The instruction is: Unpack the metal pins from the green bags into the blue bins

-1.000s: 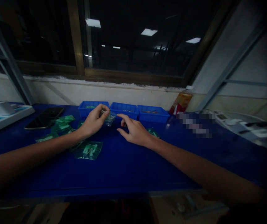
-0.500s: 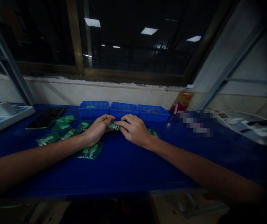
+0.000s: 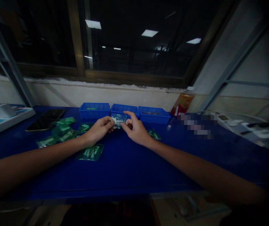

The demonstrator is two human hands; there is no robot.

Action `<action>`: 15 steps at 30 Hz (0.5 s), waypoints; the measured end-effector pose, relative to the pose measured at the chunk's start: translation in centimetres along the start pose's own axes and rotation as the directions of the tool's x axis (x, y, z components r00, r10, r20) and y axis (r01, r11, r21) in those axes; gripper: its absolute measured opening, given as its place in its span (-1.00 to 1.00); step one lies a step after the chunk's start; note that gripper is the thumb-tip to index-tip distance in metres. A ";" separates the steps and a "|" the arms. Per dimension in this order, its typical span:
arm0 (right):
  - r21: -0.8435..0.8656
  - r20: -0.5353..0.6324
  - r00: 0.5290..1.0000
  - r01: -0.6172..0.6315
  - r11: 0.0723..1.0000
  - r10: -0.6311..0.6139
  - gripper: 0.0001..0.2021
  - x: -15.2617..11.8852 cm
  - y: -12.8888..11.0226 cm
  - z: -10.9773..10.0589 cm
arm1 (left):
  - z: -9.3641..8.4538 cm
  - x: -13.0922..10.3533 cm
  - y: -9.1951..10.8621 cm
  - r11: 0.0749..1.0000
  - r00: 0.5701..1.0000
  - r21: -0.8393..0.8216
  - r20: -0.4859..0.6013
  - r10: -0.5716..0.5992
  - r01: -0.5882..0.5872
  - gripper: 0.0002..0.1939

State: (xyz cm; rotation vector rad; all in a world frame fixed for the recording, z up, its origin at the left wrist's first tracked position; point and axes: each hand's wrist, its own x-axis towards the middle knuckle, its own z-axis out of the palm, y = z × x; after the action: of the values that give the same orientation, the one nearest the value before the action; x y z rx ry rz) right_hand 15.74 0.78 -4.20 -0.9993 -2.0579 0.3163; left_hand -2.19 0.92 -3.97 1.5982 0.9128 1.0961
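A small clear plastic bag [image 3: 119, 119] with pale pieces inside is held up between my hands, in front of the blue bins. My left hand [image 3: 98, 130] pinches its left edge between thumb and fingers. At the lower right edge, the thumb of my right hand [image 3: 137, 131] presses on the bag, with the index finger raised beside it and the other fingers curled. Under my left wrist lies a filled bag [image 3: 91, 152] with pale green and metallic pieces. Another bag [image 3: 155, 134] is partly hidden behind my right wrist.
Three blue bins, left [image 3: 94, 113], middle [image 3: 115, 108] and right [image 3: 155, 117], line the back of the blue table [image 3: 125, 175]. Several filled bags [image 3: 65, 128] lie left, near a phone [image 3: 45, 120] and a power strip [image 3: 19, 117]. A bottle [image 3: 183, 103] stands back right.
The bag between my hands has been tilted upright, so its face shows. My right fingers have moved off its top; the index finger now points up and the thumb presses the edge.
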 end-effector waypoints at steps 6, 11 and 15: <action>-0.224 0.156 0.957 0.277 0.934 -0.246 -0.56 -0.6 -1.1 -0.6 | -0.1 0.2 0.0 0.987 0.993 -0.137 -0.066 -0.096 0.087 -0.91; -0.265 0.160 0.941 0.331 0.906 -0.298 -0.58 -0.1 0.1 -0.8 | -0.1 -0.1 0.4 0.991 0.995 -0.105 -0.034 -0.090 0.086 -0.89; -0.294 0.161 0.923 0.383 0.876 -0.349 -0.64 0.4 1.3 -1.4 | 0.0 -0.3 0.6 0.995 0.995 -0.009 0.025 -0.094 0.095 -0.79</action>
State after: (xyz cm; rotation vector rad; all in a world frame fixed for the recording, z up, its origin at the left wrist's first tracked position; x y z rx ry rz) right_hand 17.35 1.78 -3.70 -0.7604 -2.3903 -0.1772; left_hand -2.27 0.51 -3.50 1.5411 0.9548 1.0116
